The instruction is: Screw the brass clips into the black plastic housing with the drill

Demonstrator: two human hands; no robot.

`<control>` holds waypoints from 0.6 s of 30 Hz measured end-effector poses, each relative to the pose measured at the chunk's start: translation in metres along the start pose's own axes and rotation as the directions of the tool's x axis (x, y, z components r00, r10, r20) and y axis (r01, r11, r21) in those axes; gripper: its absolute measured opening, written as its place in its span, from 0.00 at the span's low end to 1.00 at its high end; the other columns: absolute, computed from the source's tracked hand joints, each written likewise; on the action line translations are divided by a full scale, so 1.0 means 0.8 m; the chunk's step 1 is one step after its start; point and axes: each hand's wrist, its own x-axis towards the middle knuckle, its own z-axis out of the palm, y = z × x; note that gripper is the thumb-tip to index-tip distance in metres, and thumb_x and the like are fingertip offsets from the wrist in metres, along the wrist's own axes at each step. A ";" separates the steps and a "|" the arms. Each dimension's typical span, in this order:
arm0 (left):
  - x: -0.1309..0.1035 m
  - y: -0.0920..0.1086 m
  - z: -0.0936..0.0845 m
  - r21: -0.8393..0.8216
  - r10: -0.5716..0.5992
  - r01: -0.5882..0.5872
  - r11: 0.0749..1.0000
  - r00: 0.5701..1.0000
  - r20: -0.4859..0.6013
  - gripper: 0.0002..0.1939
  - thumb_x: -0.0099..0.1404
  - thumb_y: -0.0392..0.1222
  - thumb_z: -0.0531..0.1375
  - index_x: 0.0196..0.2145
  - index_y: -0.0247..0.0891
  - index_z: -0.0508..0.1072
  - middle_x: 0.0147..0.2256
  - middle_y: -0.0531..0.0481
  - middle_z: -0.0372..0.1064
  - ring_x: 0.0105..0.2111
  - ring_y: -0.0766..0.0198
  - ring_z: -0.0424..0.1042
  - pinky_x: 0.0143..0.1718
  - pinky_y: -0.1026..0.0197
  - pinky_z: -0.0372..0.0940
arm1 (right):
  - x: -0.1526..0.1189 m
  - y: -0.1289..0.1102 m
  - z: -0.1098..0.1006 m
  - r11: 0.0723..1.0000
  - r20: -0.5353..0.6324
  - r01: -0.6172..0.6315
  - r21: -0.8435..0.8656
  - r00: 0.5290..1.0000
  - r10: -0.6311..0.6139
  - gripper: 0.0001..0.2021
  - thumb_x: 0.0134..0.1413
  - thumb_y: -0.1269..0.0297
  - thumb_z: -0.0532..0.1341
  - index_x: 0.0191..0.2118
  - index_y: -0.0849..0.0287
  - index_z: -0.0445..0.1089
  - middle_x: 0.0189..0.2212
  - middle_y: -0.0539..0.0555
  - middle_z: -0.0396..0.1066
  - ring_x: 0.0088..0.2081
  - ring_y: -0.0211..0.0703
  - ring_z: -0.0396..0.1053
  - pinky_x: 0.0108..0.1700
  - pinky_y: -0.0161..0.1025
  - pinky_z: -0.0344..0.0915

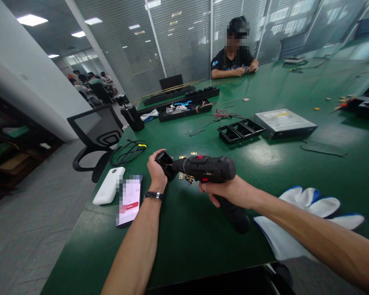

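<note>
So the right hand's gripping the black drill, and left of it the left hand's holding a small black frame.

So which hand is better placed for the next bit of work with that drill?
The right hand, I'd say: it grips the black drill, whose front end points at the small black box. The left hand is busy holding that box.
</note>
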 end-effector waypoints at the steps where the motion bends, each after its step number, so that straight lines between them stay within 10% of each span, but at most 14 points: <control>1: -0.001 0.000 0.000 0.003 0.000 0.000 1.000 1.000 -0.001 0.20 0.61 0.54 0.56 0.40 0.37 0.78 0.28 0.48 0.75 0.28 0.55 0.78 0.33 0.55 0.71 | 0.000 -0.001 0.000 1.000 0.003 -0.008 0.003 1.000 0.008 0.20 0.52 0.67 0.65 0.52 0.59 0.71 0.25 0.45 0.72 0.18 0.35 0.67 0.23 0.36 0.63; 18: 0.001 -0.004 0.003 -0.051 -0.013 0.012 0.999 1.000 -0.022 0.19 0.65 0.59 0.55 0.37 0.39 0.70 0.24 0.49 0.75 0.25 0.57 0.77 0.34 0.57 0.70 | 0.001 0.019 -0.006 0.995 0.030 -0.010 -0.097 0.999 0.013 0.22 0.62 0.67 0.62 0.61 0.59 0.71 0.17 0.43 0.70 0.18 0.37 0.64 0.24 0.34 0.58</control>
